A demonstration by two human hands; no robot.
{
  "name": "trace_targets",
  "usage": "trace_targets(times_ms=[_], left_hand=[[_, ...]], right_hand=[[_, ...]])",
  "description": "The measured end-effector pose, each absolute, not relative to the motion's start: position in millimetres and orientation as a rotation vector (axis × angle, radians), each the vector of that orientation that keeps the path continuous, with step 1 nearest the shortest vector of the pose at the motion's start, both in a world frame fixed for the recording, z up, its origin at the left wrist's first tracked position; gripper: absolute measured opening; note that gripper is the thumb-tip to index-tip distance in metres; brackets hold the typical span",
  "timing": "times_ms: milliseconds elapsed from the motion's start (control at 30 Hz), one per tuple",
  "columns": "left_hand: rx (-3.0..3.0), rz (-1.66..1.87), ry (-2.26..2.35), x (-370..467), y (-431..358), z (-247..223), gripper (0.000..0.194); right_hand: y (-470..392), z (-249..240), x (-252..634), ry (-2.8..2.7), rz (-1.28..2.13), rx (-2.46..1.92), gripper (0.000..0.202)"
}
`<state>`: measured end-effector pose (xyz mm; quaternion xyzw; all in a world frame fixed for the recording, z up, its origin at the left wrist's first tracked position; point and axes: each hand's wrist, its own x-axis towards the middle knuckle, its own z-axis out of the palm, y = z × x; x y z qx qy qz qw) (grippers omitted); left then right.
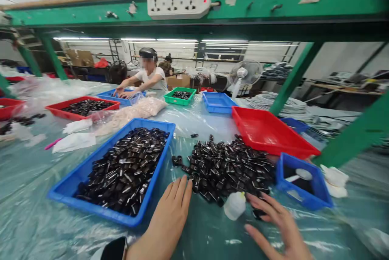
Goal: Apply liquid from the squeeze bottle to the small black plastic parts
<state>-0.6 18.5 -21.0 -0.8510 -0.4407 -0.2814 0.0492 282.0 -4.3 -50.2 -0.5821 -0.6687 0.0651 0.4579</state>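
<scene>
A heap of small black plastic parts (227, 165) lies on the plastic-covered table in front of me. My left hand (172, 211) rests flat with its fingers stretched forward, between this heap and a blue tray (141, 215) full of similar parts. To the heap's right, my right hand (279, 223) is spread, thumb apart from the fingers. A black part (259, 213) shows by its fingers, and I see no grip on it. Between the hands stands a small translucent squeeze bottle (235, 206) with a yellowish tip, close to my right fingertips.
A red tray (267, 128) and a small blue bin (304, 193) holding a white scoop stand at right. Farther back are a green tray (180, 101) and another blue tray (219, 104). A co-worker (152, 73) reaches into a tray. A green beam (91, 13) with a power strip crosses above.
</scene>
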Motion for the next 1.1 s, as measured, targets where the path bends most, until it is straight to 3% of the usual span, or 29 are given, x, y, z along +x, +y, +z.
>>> trace_targets(times_ms=[200, 433, 600, 700, 800, 900, 1100], left_hand=[[-2.556, -0.732, -1.167, 23, 36, -53, 0.03], [-2.683, -0.793, -1.216, 12, 36, -46, 0.021], [-2.828, -0.94, -1.316, 5, 30, -36, 0.027], [-2.908, -1.032, -1.376, 3, 22, -30, 0.027], [-2.951, -1.173, -1.563, 2, 15, -27, 0.029], [-2.947, -1.284, -1.724, -2, 13, -27, 0.026], [-2.961, -1.274, -1.936, -10, 19, -29, 0.018]], right_hand=[[10, -45, 231, -1.708, 0.377, -1.409, 0.029], [10, -44, 233, -1.74, 0.545, -1.408, 0.028], [2, -39, 233, -1.659, 0.739, -1.373, 0.063], [-4, -30, 238, -1.625, 0.959, -1.19, 0.093], [-5, -21, 243, -1.569, 1.168, -0.988, 0.11], [-1, -11, 246, -1.443, 1.302, -0.852, 0.112], [1, 10, 258, -1.362, 1.452, -0.844, 0.09]])
